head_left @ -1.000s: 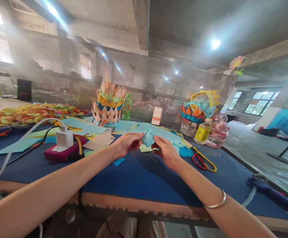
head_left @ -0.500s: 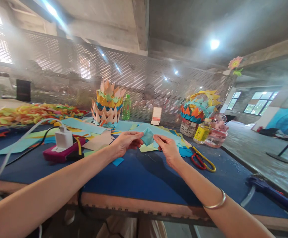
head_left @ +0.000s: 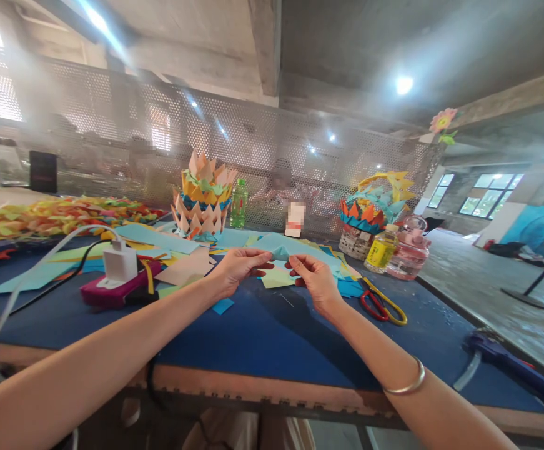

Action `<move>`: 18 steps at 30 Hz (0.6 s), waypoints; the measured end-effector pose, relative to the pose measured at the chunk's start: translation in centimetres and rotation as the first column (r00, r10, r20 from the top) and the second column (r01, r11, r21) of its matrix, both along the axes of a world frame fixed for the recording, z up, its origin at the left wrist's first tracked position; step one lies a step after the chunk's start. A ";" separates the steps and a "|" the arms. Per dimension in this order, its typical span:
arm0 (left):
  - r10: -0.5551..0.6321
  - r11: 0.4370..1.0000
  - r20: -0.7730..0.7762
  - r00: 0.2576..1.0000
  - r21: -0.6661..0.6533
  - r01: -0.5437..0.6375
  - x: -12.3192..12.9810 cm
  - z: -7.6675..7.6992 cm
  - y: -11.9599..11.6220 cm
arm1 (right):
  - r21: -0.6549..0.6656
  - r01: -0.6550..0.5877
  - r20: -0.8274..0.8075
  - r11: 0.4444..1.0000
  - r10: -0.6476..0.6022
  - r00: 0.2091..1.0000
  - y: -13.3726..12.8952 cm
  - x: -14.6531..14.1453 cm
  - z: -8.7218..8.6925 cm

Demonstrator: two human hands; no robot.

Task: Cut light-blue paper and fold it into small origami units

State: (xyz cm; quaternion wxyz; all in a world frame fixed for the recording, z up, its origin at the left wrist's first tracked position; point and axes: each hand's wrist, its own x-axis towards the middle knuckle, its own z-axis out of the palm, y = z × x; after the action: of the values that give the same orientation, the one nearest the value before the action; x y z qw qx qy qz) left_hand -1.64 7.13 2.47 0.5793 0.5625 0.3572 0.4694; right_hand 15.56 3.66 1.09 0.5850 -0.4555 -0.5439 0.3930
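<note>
A small folded teal paper piece [head_left: 280, 252] is held up over the blue table [head_left: 253, 337], between my two hands. My left hand [head_left: 243, 270] pinches its left corner between thumb and forefinger. On the other side, the fingertips of my right hand [head_left: 313, 278] are closed on its right corner. The paper looks flattened, its upper edge peaked. Behind it lie light-blue sheets [head_left: 318, 250], with a pale green sheet [head_left: 277, 278] just below and behind the hands.
Red-and-yellow scissors [head_left: 384, 303] lie right of my hands, near a yellow-labelled bottle [head_left: 381, 249] and pink jug [head_left: 408, 253]. A purple power strip [head_left: 119, 287] is at left. Petalled paper crafts [head_left: 201, 203] stand behind. A blue glue gun [head_left: 501, 356] rests at right.
The teal paper, earlier a diamond hanging between my hands, now shows as a low, narrow fold. My fingers have come slightly closer around it.
</note>
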 end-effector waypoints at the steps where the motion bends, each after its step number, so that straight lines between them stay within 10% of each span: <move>1: 0.018 0.999 -0.011 1.000 0.029 -0.017 0.1 0.0 0.0 | 0.004 0.012 0.013 1.000 -0.012 1.000 0.0 0.0 0.0; 18: 0.126 0.938 -0.164 0.978 0.341 -0.064 0.3 -0.1 -0.1 | 0.173 -0.056 0.215 0.983 0.018 0.976 0.7 0.3 -0.6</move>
State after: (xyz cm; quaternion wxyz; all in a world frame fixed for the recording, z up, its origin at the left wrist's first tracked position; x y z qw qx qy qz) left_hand -1.34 7.07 2.38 0.4167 0.6754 0.3512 0.4968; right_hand 15.85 4.36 0.45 0.5543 -0.4308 -0.6446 0.3027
